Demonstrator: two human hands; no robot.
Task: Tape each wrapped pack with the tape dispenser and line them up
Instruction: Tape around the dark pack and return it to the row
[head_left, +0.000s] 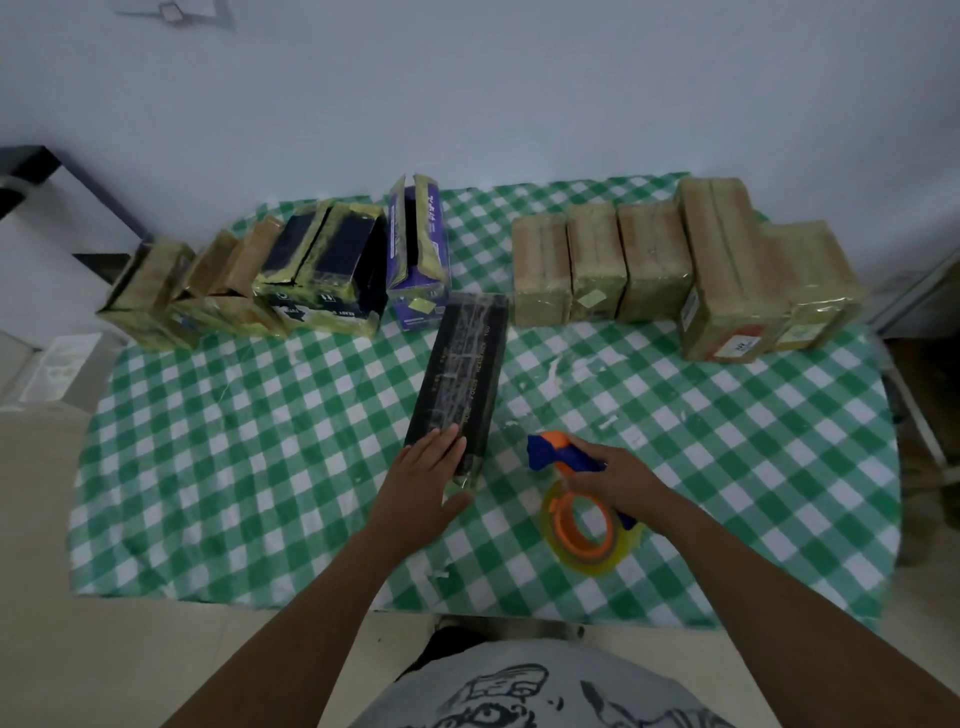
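Green-checked cloth (249, 441) covers the table. Fingers straight and close together, thumb apart, the left hand (422, 480) presses flat on the near end of a long black pack (462, 364). The right hand (621, 480) curls round the tape dispenser (551, 451), just beside that pack. Brown packs (649, 260) and dark packs (322, 270) line the far edge.

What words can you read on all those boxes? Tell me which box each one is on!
"PURE FOODS HEALTHIER YOU": runs along the black pack lying in the middle. It is faint, so partly a guess.
Purple pack: white writing, too blurred to read.
Black-and-yellow pack: white letters, upside down, too blurred to read.
Tall brown pack: red-and-white label, too small to read.
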